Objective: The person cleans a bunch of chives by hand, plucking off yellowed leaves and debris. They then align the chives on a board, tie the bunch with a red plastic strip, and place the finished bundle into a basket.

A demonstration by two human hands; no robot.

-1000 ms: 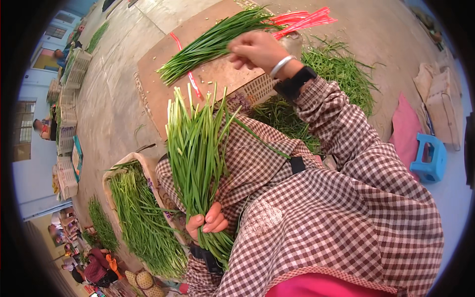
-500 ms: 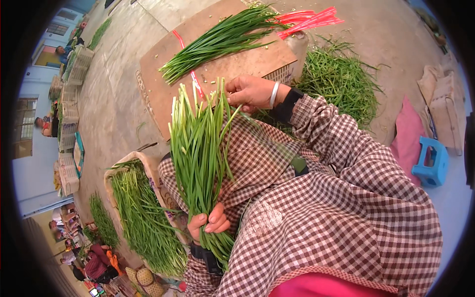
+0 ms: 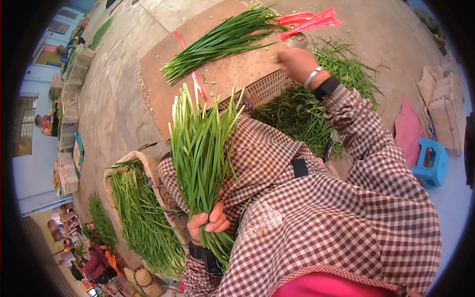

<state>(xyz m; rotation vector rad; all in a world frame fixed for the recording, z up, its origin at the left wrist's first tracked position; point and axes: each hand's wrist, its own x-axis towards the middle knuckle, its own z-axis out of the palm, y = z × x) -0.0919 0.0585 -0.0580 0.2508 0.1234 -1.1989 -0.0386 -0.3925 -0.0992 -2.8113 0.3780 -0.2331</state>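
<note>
1. Two hands in view, well apart. Left hand (image 3: 208, 223) sits low and close to the body, fingers closed round the root end of a bunch of green chives (image 3: 200, 148).
2. Bunch axis: near upright in the picture, roots at the fist, tips fanning up and away from the person toward the cardboard sheet (image 3: 168, 84) that serves as a desk.
3. Right hand (image 3: 296, 63) is stretched far forward over the far right edge of the cardboard, at a woven basket (image 3: 264, 89) that shows under that edge. Fingers look curled, but whether they grip anything I cannot tell; the hand is slightly blurred.
4. Red ties (image 3: 309, 21) lie just beyond the right hand, fanned out to the right at the top of the sheet. One more red tie (image 3: 190, 67) lies on the cardboard nearer the bunch tips.
5. Second chive bundle (image 3: 222, 42) lies flat on the cardboard, long axis running lower left to upper right, cut end near the red ties.
6. Key relation: the red ties lie up and right of the held bunch; right hand is by far the nearer, left hand is occupied.
7. Loose chives (image 3: 316, 109) are heaped under the right forearm; a box of chives (image 3: 138, 213) stands to the left of the left hand.
</note>
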